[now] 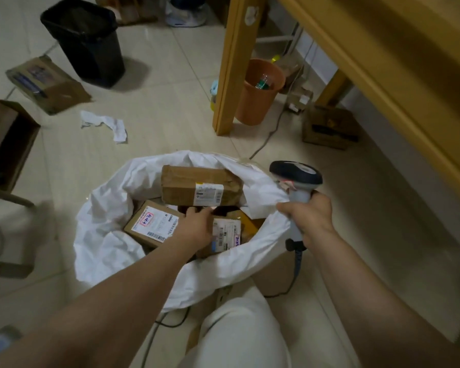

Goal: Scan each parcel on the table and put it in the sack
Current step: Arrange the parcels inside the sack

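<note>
A white sack (pixel 109 240) sits open-mouthed, but three parcels crowd the opening: a long parcel (pixel 194 185) across the sack's far side, a labelled parcel (pixel 152 224) at its near left, a third parcel (pixel 227 233) at its near right. The left hand (pixel 197 227) fills the dark gap between them. The right hand (pixel 310 216), gripping a scanner (pixel 295 176), blocks the sack's right rim. Beyond the sack, floor tiles (pixel 170 115) lie open up to a crumpled paper (pixel 106 124); a table leg (pixel 227 75) and orange bin (pixel 255 102) stand farther back right.

Dim, warm indoor light, seemingly from the left: the black bin (pixel 85 41) throws a soft shadow rightward across the floor tiles (pixel 154 107). The white sack (pixel 112 235) is brightest. Wide-angle distortion bows the edges, and the corners are soft and blurred.
</note>
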The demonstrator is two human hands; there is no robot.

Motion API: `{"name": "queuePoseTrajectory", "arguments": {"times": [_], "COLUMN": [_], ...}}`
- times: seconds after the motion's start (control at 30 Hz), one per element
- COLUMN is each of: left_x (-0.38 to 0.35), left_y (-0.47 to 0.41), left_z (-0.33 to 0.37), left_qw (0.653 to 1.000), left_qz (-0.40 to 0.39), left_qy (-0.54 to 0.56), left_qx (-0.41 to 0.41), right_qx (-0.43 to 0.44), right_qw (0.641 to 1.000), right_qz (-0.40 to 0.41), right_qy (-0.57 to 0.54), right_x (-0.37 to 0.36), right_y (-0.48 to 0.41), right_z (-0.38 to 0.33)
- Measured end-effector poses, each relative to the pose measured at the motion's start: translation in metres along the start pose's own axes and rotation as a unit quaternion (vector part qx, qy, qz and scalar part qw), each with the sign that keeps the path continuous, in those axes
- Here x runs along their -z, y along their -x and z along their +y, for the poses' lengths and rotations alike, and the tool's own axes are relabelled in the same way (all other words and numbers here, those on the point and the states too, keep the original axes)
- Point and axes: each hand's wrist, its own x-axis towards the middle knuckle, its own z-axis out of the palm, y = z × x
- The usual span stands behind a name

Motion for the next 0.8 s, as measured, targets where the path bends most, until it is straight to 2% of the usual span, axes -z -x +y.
{"name": "queuePoseTrajectory", "arguments": {"times": [0.1,0.17,0.23,0.3,0.33,0.37,0.43,0.47,0.5,0.53,0.7,0.73,0.8], "left_x": [-0.017,-0.015,0.001,0.009,0.009,0.006,0.007,0.012,0.018,0.027,0.050,0.049,0.051], "left_y": [-0.001,-0.002,-0.003,-0.002,-0.001,-0.003,-0.007,-0.013,-0.024,-0.035,-0.086,-0.091,-0.093], "left_z": [-0.007,-0.010,-0.009,-0.009,-0.010,-0.011,-0.010,-0.007,-0.004,0.000,0.001,-0.001,-0.009], "left_qw": [0.984,0.963,0.956,0.959,0.962,0.971,0.988,0.977,0.964,0.960,0.964,0.966,0.970], "left_qz": [0.002,-0.019,-0.054,-0.148,-0.162,-0.134,0.046,0.144,0.205,0.216,0.015,0.002,0.031], "left_qy": [-0.123,-0.214,-0.266,-0.238,-0.219,-0.194,-0.130,-0.119,-0.124,-0.137,-0.248,-0.245,-0.236], "left_qx": [-0.127,-0.161,-0.108,-0.040,-0.027,-0.029,-0.074,-0.103,-0.116,-0.111,-0.090,-0.081,-0.049], "right_qx": [-0.005,-0.006,-0.008,-0.007,-0.004,-0.001,0.004,0.004,0.002,0.001,0.009,0.008,0.009], "right_qw": [1.000,1.000,0.999,0.999,0.999,0.999,0.999,0.999,0.999,0.999,0.998,0.998,0.998], "right_qz": [-0.009,-0.016,-0.024,-0.033,-0.035,-0.035,-0.042,-0.043,-0.042,-0.041,-0.037,-0.034,-0.020], "right_qy": [-0.012,-0.016,-0.021,-0.026,-0.025,-0.023,-0.019,-0.019,-0.022,-0.026,-0.046,-0.048,-0.055], "right_x": [0.003,0.003,0.003,0.002,0.003,0.004,0.004,0.004,0.004,0.005,0.009,0.009,0.012], "right_y": [-0.001,-0.002,-0.002,0.000,0.000,-0.001,-0.005,-0.007,-0.009,-0.011,-0.020,-0.023,-0.030], "right_z": [0.005,0.007,0.006,0.005,0.005,0.005,0.007,0.007,0.008,0.009,0.014,0.015,0.014]}}
